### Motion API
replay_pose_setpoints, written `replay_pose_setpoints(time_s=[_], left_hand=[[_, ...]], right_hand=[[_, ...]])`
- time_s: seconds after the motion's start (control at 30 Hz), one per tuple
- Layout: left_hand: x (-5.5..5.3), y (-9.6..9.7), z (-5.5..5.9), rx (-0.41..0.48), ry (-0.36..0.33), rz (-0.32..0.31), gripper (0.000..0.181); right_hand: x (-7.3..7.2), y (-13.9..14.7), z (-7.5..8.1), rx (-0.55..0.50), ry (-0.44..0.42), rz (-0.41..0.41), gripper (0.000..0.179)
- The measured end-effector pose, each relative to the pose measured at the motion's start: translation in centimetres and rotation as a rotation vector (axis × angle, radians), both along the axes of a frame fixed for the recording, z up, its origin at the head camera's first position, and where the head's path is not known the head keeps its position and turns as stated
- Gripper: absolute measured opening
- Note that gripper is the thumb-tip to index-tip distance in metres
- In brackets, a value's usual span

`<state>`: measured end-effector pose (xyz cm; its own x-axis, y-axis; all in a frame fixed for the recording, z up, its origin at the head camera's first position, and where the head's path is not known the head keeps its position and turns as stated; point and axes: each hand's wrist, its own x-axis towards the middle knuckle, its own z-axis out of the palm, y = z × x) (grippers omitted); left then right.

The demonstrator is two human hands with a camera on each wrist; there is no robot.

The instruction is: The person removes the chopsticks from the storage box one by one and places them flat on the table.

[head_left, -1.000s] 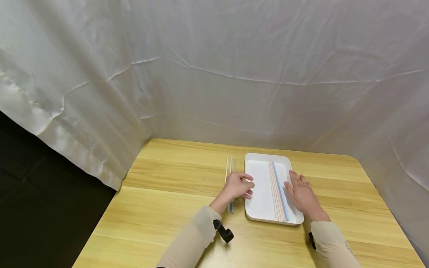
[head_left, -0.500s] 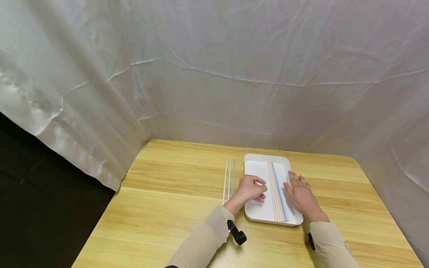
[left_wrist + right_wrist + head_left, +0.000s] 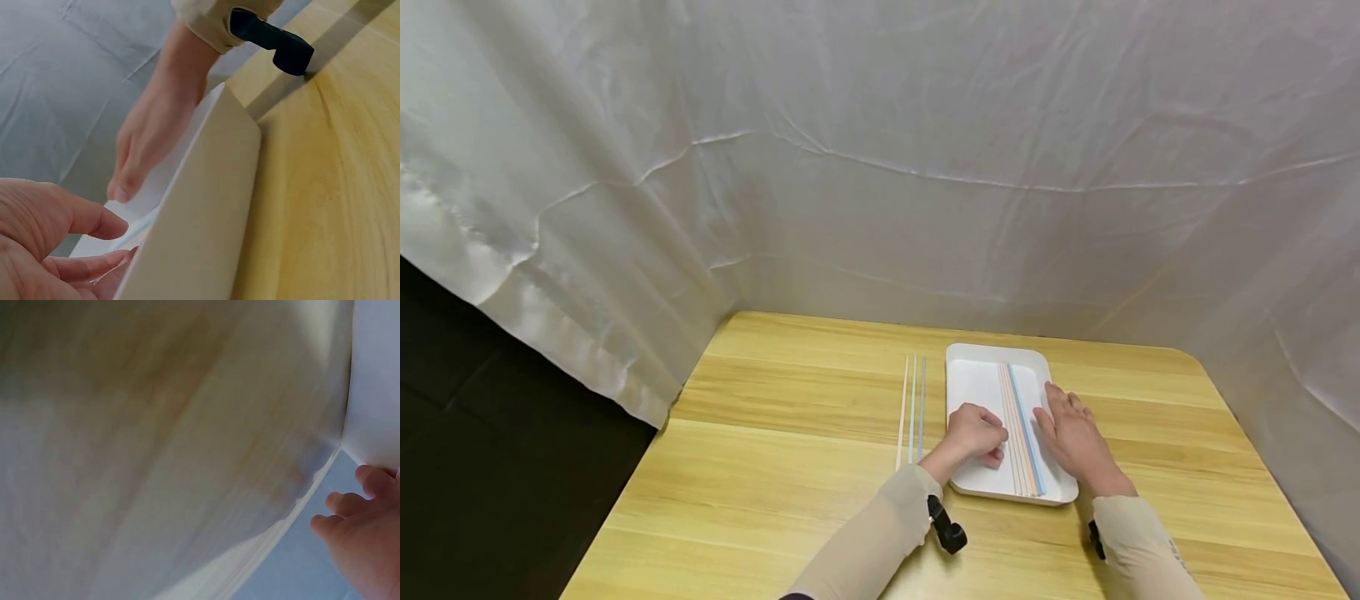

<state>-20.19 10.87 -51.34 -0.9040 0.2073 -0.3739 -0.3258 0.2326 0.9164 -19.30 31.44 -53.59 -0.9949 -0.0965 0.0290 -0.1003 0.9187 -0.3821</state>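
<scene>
Thin sticks (image 3: pixel 1020 429) lie side by side in a white tray (image 3: pixel 973 375) on the desk (image 3: pixel 805 417). The person's left grip (image 3: pixel 976 434) is over the tray, near the sticks, thumb and fingers apart. The right grip (image 3: pixel 1078 437) rests loosely at the tray's right edge. Three more sticks (image 3: pixel 912 408) lie left of the tray.

Curtained booth; drapes (image 3: pixel 880 225) behind table (image 3: pixel 775 467)

Both hands (image 3: pixel 47 231) are at a white tray (image 3: pixel 203 187) on a wooden table (image 3: pixel 319 169).
</scene>
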Motion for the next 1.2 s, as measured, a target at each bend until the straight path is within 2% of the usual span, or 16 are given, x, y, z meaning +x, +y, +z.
replay_pose_setpoints(time_s=[0.4,0.73,1.03,1.2], left_hand=[[0.0,1.2,-0.9,-0.008,0.003,0.062,0.017],[-0.3,1.7,-2.0,-0.025,0.041,0.054,0.017],[-0.1,1.9,-1.9,-0.110,0.086,0.050,0.022],[0.2,1.7,-1.6,-0.174,0.169,0.053,0.024]], right_hand=[[0.2,-0.1,0.1,-0.010,0.007,-0.001,0.070],[0.2,0.0,-0.1,-0.006,0.014,-0.001,0.068],[0.1,0.0,0.0,-0.009,0.014,-0.005,0.068],[0.1,0.0,0.0,-0.008,0.018,-0.005,0.068]])
